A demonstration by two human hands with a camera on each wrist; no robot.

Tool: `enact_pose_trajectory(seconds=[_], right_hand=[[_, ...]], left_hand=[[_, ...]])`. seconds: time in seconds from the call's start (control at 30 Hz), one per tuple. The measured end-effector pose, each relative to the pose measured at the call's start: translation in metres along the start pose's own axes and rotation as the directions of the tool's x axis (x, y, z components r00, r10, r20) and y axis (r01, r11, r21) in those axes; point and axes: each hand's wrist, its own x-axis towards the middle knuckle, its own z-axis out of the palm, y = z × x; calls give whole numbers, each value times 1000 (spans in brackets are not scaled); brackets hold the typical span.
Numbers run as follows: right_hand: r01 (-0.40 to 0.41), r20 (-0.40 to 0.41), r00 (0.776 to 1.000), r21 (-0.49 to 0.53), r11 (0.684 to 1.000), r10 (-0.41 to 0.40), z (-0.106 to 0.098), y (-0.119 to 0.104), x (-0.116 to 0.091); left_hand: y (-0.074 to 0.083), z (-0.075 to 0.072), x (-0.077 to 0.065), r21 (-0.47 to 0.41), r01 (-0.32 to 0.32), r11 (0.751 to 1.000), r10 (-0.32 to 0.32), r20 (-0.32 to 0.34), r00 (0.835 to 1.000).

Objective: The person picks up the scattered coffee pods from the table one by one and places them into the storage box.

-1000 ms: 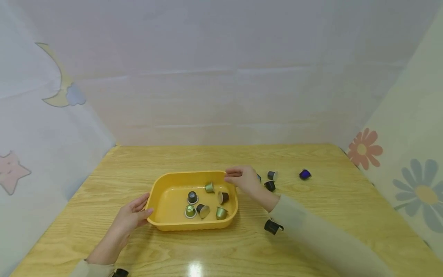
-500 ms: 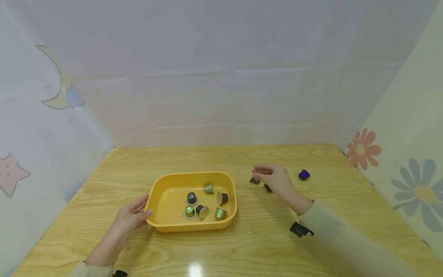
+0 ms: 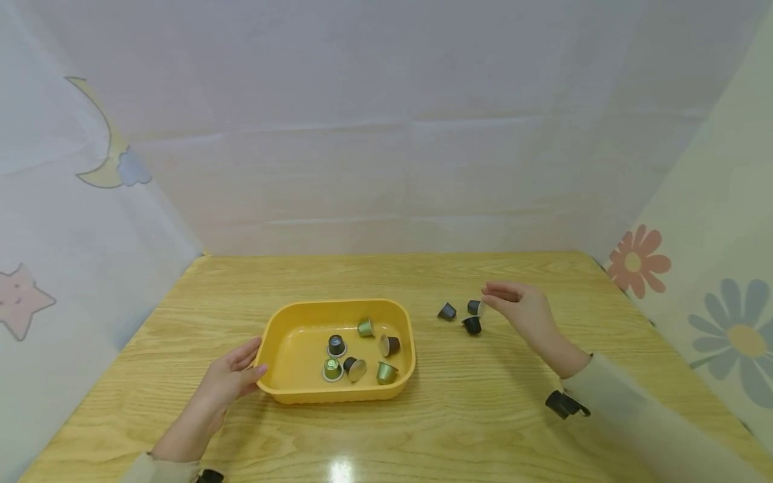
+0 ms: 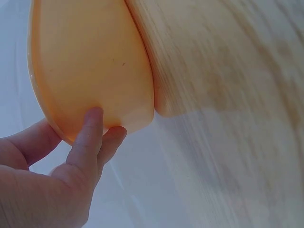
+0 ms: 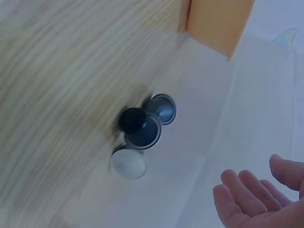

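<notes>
My left hand (image 3: 225,381) holds the near-left end of a yellow plastic tray (image 3: 329,397), its thumb at the rim; in the left wrist view, fingers (image 4: 89,135) press the outer wall. Inside the tray lie several coffee capsules, among them a lime-green one (image 3: 332,367), a dark one (image 3: 335,344) and a pale green one (image 3: 386,373). My right hand (image 3: 528,316) hovers at the right with relaxed fingers and nothing visible in its grasp. Just left of it sit three dark capsules (image 3: 472,325), also clustered in the right wrist view (image 5: 142,130). A blue capsule is hidden behind this hand.
The tray and capsules stand on a wood-grain table (image 3: 374,443). Pale cloth walls rise at the back (image 3: 386,168) and on both sides, printed with a moon, a star and flowers. Black straps (image 3: 565,404) hang at the wrists.
My right hand has moved from the tray's right rim rightward, past the three dark capsules, and now covers where the blue capsule showed. The left hand and tray have stayed in place.
</notes>
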Motion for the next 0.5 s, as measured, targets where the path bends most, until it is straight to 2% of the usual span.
enact_pose_trajectory(seconds=[0.5], right_hand=[[-12, -95, 995, 20, 1000, 14, -24, 32, 0]], left_hand=[[1, 0, -2, 7, -4, 1000, 4, 9, 1000]])
